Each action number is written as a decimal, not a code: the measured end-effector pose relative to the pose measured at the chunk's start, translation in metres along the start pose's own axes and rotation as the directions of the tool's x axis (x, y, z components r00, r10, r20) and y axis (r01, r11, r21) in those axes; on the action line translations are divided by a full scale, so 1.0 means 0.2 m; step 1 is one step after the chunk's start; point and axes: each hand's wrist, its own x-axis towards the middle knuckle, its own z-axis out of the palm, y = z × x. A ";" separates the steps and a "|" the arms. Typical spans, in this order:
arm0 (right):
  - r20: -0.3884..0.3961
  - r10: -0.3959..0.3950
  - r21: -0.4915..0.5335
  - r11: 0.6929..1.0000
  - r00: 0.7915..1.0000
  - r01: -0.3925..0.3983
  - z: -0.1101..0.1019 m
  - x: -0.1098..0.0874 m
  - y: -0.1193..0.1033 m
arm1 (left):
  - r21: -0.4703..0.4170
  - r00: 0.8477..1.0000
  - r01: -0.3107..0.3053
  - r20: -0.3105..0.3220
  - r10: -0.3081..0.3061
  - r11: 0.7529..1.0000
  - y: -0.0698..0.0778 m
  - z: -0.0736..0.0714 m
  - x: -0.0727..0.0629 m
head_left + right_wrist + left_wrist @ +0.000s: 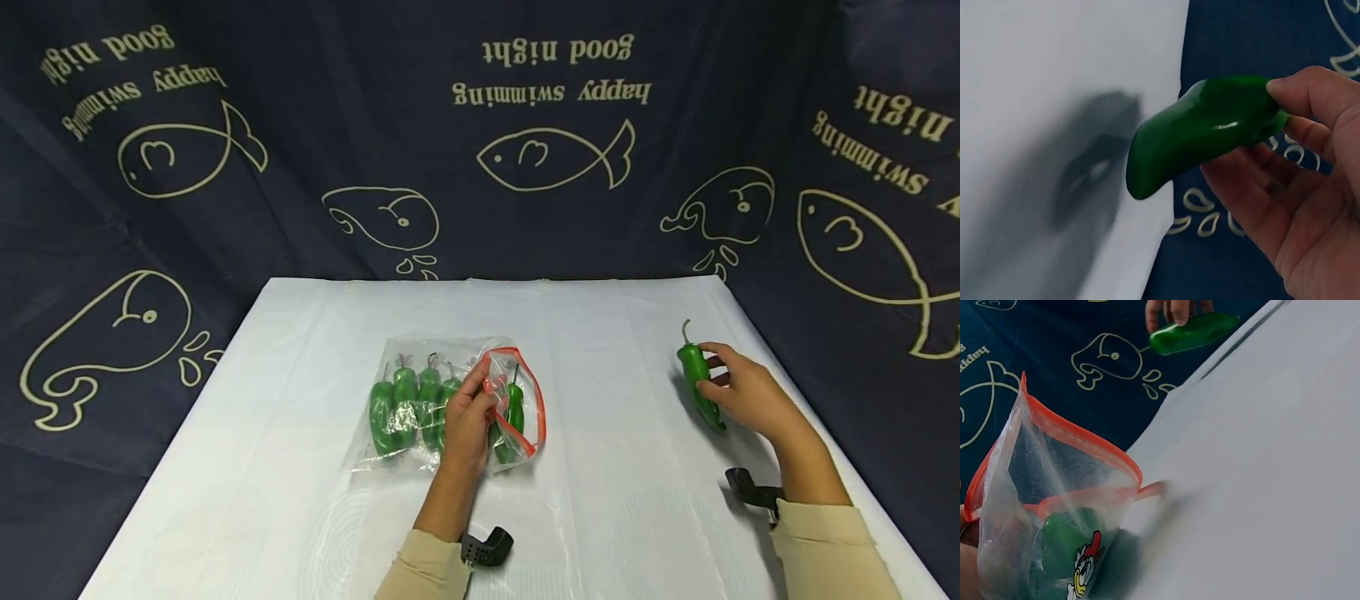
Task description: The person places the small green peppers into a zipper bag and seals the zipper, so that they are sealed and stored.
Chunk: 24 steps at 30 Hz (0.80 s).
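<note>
A clear zip bag (360, 450) with a red-orange zip edge lies on the table, several green peppers (382, 412) side by side inside it. My left hand (467, 425) pinches the bag at its mouth, which gapes toward the right. In the left wrist view the red rim (1088, 439) stands wide, with a green pepper (1063, 544) below it and a cartoon duck print on the plastic. Over at the right, my right hand (742, 387) grips another green pepper (697, 379) between thumb and fingers. That pepper is raised off the table, its shadow falling on the white surface (1091, 169).
The white-covered table (600, 500) ends at the back against a dark blue curtain (555, 233) printed with fish, whales and lettering. More of the curtain hangs along both sides. A black camera mount (487, 547) sits on my left wrist, another (752, 490) on the right.
</note>
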 end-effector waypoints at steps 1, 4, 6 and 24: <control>0.006 -0.013 0.005 1.000 1.000 0.013 0.01 0.01 -0.02 | 0.001 1.000 -0.001 -0.001 0.001 1.000 0.00 0.00 0.00; 0.016 -0.053 0.025 0.998 0.998 0.053 0.02 0.02 -0.08 | 0.007 1.000 -0.002 -0.003 0.002 1.000 0.00 0.00 0.00; 0.017 -0.073 0.036 0.997 0.997 0.073 0.04 0.04 -0.11 | 0.009 1.000 0.000 -0.004 0.000 1.000 0.00 0.00 0.00; 0.044 -0.192 0.176 0.967 0.980 0.182 0.30 0.18 -0.40 | -0.004 1.000 0.010 0.000 -0.010 1.000 0.01 0.00 0.00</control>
